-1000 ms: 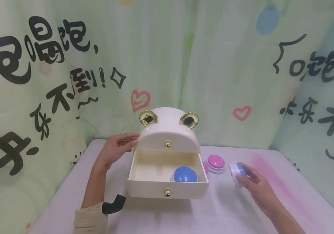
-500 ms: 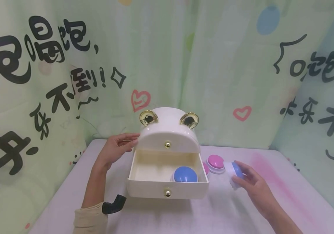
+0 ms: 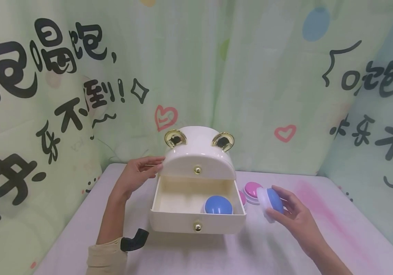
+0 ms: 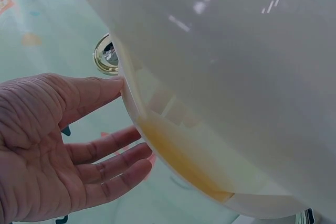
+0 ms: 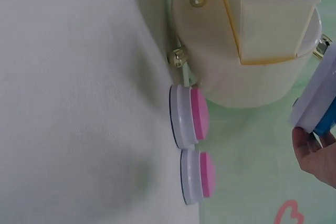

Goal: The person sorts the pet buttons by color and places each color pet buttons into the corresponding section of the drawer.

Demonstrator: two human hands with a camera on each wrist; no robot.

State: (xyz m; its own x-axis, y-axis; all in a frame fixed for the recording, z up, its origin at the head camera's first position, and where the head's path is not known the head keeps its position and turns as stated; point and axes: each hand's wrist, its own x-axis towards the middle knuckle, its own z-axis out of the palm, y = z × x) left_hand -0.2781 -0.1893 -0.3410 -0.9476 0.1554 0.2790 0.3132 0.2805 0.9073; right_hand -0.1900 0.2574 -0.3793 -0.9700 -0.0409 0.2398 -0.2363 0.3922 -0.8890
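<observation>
Leftward since the earlier frame, the right hand (image 3: 294,215) is moving, pinching a tilted blue-topped button (image 3: 274,201) above the table (image 3: 272,248). Another blue button (image 3: 218,205) is already lying left of it in the open drawer (image 3: 172,221); two pink buttons (image 3: 252,188) are remaining outside, just beyond the hand. Open room is lying farther left inside the drawer. The left hand (image 3: 136,176) is touching the cabinet (image 3: 198,159), fingers spread.

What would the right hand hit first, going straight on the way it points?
Probably a pink button, just past the blue button in the right hand. Depth is unclear, though: the hand looks raised, so it might pass above and reach the curtain.
</observation>
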